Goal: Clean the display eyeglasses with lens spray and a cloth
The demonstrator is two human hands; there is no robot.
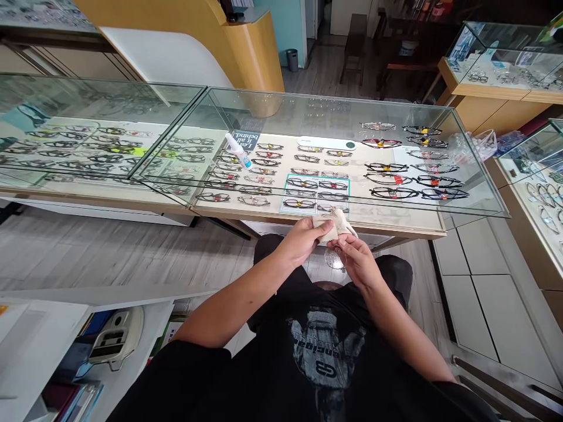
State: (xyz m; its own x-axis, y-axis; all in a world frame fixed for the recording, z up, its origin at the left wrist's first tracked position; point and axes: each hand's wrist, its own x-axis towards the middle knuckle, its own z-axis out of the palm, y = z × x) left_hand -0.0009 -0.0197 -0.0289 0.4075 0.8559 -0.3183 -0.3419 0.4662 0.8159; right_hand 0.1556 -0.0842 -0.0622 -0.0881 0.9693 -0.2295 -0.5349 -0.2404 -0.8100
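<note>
Pinching glasses and cloth together above the lap

And it's close work, right at the near edge of the case (400, 227)! The left hand (299, 243) has its thumb pressed down on the cloth (324, 230), fingers folded in behind, no daylight in that hold. Over to the right hand (363, 264): thumb and fingertips drawn together on the glasses (335, 258), just under the cloth; whether they nip some fabric too, I can't tell. One round lens hangs clear between the hands; the other can't be made out.

Where's the danger? That rim looks thin, so a hard thumb with the hands twisting against each other could bend it. A slack right pinch could send the glasses down to the lap or the floor. Grit caught in the fabric might scratch a lens. And the bottle (238, 151), over on the glass top, could topple or roll if the case took a bump.

Now the count! Two hands, one cloth, one pair of glasses held, one bottle, one bin (292, 60) at the back. Inside the case, six frames sit on the teal-edged card (349, 196), two across and three deep, and eleven make up the right-hand group, five beside six. Farther left, they crowd too tightly to number.
</note>
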